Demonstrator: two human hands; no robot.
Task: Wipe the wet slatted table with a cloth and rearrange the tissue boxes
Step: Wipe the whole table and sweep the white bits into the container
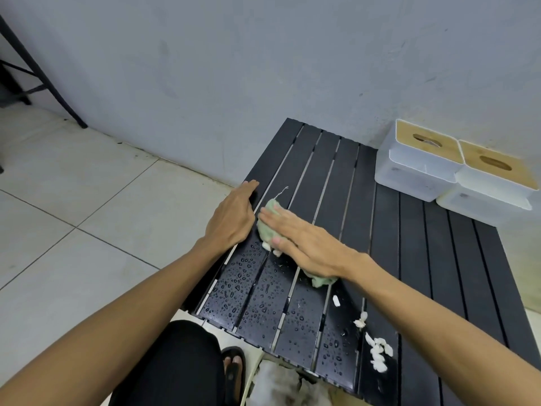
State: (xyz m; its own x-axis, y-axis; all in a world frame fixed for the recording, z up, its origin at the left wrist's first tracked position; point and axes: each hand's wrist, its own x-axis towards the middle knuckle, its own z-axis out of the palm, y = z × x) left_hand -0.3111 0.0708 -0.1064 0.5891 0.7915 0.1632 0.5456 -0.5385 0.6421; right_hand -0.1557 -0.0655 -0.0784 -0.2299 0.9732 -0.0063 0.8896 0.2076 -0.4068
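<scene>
A black slatted table stands against the wall, its near left slats beaded with water drops. My right hand lies flat on a pale green cloth, pressing it onto the table's left part. My left hand grips the table's left edge, fingers over the rim. Two white tissue boxes with wooden lids sit at the far right corner, one beside the other.
Several white tissue scraps lie on the wet near slats. My knee in black and a sandalled foot are below the table's near edge. Pale floor tiles spread to the left; a black stand leg leans at far left.
</scene>
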